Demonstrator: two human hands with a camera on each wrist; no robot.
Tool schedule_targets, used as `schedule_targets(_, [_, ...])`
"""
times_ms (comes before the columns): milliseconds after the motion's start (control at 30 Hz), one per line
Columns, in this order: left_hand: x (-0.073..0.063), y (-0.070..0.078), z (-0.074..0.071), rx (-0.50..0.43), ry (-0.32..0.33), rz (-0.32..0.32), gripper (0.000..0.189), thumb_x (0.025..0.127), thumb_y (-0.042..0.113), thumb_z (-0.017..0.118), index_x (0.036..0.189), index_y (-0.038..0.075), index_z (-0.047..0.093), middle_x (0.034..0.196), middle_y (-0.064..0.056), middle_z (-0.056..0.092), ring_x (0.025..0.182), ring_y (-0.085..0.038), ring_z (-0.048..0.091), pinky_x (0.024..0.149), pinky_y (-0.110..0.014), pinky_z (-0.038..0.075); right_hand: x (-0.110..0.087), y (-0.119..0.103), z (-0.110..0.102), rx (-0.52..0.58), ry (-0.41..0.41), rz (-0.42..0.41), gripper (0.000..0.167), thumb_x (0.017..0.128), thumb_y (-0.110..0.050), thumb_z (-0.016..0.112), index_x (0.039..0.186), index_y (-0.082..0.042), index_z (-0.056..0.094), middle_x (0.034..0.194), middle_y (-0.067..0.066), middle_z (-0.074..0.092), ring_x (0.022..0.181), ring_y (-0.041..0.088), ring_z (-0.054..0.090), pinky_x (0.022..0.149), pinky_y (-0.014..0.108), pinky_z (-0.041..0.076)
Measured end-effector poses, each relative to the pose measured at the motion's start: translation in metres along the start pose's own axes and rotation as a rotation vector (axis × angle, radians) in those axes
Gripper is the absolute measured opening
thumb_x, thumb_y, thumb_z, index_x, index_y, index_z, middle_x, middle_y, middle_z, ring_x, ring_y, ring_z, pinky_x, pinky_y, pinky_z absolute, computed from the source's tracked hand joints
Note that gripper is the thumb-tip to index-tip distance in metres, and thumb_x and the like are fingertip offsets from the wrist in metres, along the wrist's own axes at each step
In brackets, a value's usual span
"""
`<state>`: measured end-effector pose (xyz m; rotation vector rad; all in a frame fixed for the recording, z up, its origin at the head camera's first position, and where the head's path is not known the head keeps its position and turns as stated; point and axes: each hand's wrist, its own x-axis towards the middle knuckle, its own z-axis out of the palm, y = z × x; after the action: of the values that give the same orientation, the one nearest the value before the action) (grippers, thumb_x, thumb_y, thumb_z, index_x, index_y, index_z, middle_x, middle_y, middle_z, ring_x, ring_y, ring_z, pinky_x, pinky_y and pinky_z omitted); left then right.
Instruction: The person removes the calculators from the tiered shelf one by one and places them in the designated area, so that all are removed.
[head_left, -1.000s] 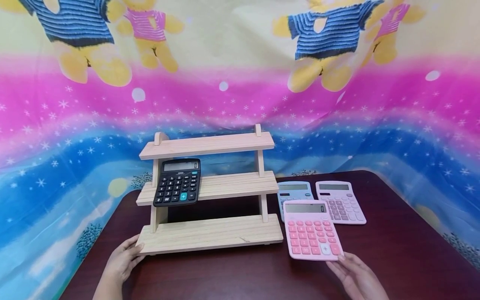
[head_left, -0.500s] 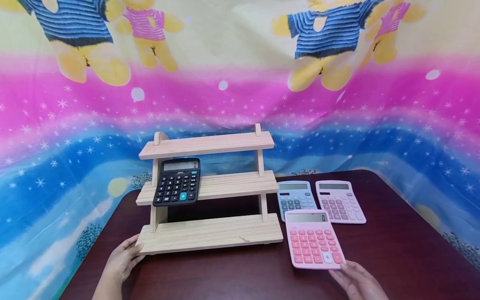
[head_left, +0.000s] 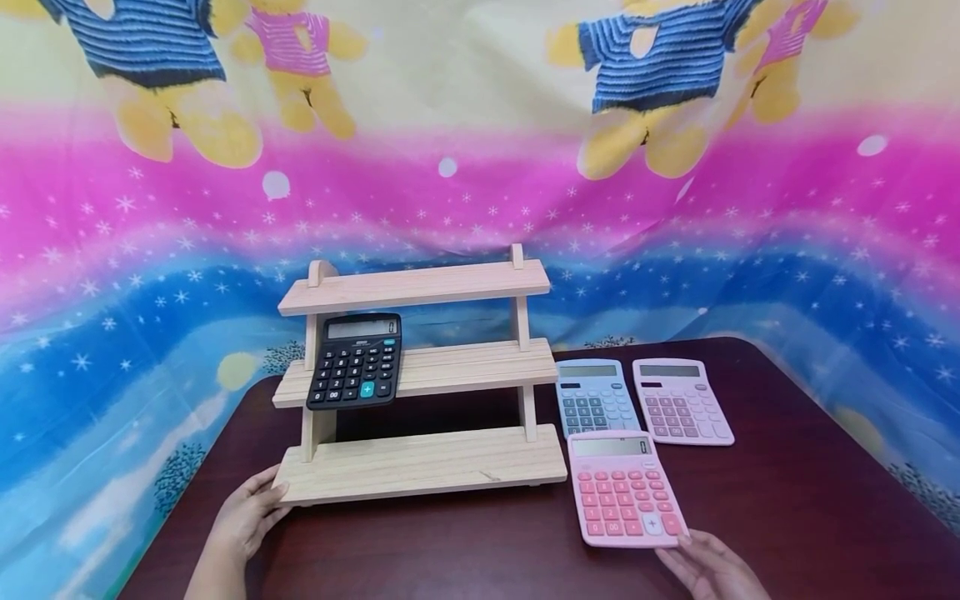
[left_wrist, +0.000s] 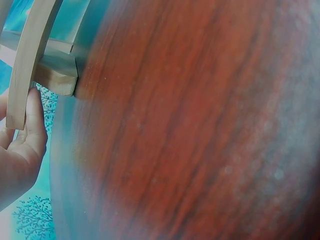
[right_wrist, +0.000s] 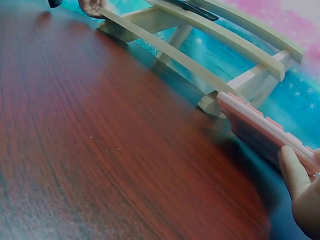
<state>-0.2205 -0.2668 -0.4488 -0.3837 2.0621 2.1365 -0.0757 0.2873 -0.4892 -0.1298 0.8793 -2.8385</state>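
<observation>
My left hand (head_left: 243, 517) grips the left end of the bottom board of a three-tier wooden display rack (head_left: 420, 467). In the left wrist view, the fingers (left_wrist: 34, 120) lie against that board's end. A black calculator (head_left: 355, 362) leans on the middle tier at the left. To the right of the rack, my right hand (head_left: 708, 567) pinches the lower right corner of a pink calculator (head_left: 626, 492), whose display faces up. The right wrist view shows this calculator (right_wrist: 265, 125) from its edge, held above the tabletop, with the thumb side partly cut off by the frame.
A light blue calculator (head_left: 592, 392) lies behind the pink one, its lower part covered in the head view. Beside it lies a pale lilac calculator (head_left: 682, 400). The dark reddish wooden table (head_left: 420, 550) has a patterned cloth (head_left: 450, 208) hanging behind it.
My right hand has brought the pink calculator down and nearer to me, uncovering more of the light blue one. The left hand keeps its hold on the rack.
</observation>
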Motion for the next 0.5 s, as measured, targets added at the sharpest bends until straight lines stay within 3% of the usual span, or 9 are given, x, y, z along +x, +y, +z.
schedule_targets(233, [0.002, -0.001, -0.001, 0.001, 0.0, 0.005, 0.075, 0.083, 0.016, 0.059, 0.137, -0.004, 0.01, 0.126, -0.023, 0.027, 0.074, 0.0, 0.053, 0.071, -0.023, 0.046, 0.0, 0.0, 0.0, 0.022, 0.046, 0.021, 0.018, 0.087, 0.008, 0.042, 0.085, -0.001, 0.058, 0.096, 0.013, 0.059, 0.092, 0.026, 0.056, 0.085, 0.033, 0.04])
schedule_targets(367, [0.001, 0.0, 0.0, 0.003, 0.002, 0.007, 0.072, 0.084, 0.015, 0.057, 0.137, -0.004, 0.011, 0.119, -0.017, 0.035, 0.074, -0.001, 0.053, 0.071, -0.022, 0.046, 0.0, 0.0, -0.006, 0.039, 0.028, 0.031, 0.012, 0.084, 0.006, 0.048, 0.085, 0.0, 0.058, 0.097, 0.013, 0.058, 0.093, 0.026, 0.055, 0.086, 0.033, 0.039])
schedule_targets(500, [0.001, 0.0, 0.001, 0.003, 0.004, 0.005, 0.071, 0.085, 0.014, 0.056, 0.137, -0.004, 0.011, 0.124, -0.023, 0.03, 0.073, -0.001, 0.053, 0.07, -0.022, 0.046, 0.0, 0.0, -0.011, 0.03, -0.008, 0.042, 0.011, 0.084, 0.005, 0.05, 0.085, -0.001, 0.059, 0.098, 0.012, 0.058, 0.093, 0.025, 0.055, 0.086, 0.031, 0.039])
